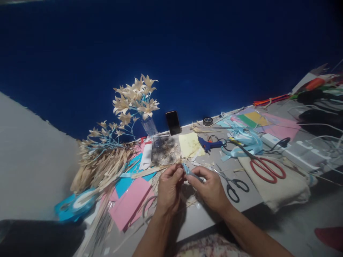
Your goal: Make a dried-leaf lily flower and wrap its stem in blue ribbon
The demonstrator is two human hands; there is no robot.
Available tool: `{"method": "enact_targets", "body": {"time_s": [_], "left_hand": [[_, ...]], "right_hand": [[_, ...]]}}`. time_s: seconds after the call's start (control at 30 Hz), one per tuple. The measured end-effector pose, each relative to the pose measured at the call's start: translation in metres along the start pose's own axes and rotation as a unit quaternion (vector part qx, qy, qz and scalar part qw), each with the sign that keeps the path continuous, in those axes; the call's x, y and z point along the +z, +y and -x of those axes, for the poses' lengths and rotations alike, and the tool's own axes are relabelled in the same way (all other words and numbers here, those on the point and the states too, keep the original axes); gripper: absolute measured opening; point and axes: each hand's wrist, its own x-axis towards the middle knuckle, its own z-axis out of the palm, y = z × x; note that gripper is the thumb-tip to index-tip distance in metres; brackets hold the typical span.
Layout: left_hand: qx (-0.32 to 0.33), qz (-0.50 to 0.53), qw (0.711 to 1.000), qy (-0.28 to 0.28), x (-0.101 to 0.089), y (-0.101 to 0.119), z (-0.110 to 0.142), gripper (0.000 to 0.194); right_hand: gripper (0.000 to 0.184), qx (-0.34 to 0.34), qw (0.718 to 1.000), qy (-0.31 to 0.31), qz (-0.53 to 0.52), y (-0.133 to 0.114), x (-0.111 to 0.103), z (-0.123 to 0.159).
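Close together over the front of the table, my two hands work with bent, pinching fingers. My right hand [210, 187] grips a narrow light blue ribbon [187, 169] between thumb and forefinger, its end pointing up toward the other hand. My left hand [170, 185] is closed in a pinch beside the ribbon's tip; a small pale bit shows above its fingertips, too small to name. Black-handled scissors [232, 184] lie right of my right hand. Beyond the hands are a yellow paper [190, 144] and a blue glue gun [210, 144].
Pale flowers [135, 96] stand in a clear vase [150, 127] near a phone [173, 122]. Dried husks [93, 171], pink paper [131, 203] and a ribbon roll [83, 200] lie left. Red-handled scissors [268, 169] rest on a cloth bag [284, 191]; a power strip [289, 150] lies behind.
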Motion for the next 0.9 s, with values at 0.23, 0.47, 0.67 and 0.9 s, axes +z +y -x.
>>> {"method": "enact_targets", "body": {"time_s": [0.23, 0.47, 0.67, 0.9], "left_hand": [[-0.032, 0.011, 0.999, -0.002, 0.001, 0.0, 0.001, 0.035], [-0.028, -0.003, 1.0, -0.014, -0.002, 0.0, 0.001, 0.031], [-0.019, -0.004, 1.0, 0.011, -0.003, 0.002, 0.0, 0.031], [-0.056, -0.004, 0.998, -0.016, 0.001, -0.003, -0.002, 0.031]], "right_hand": [[0.016, -0.004, 1.0, -0.006, 0.019, 0.001, 0.0, 0.001], [0.014, -0.006, 0.999, -0.039, 0.013, 0.001, -0.007, -0.002], [0.02, 0.04, 0.999, -0.002, 0.013, 0.009, -0.027, -0.006], [0.024, 0.004, 0.997, -0.001, 0.077, 0.012, -0.023, -0.005]]}}
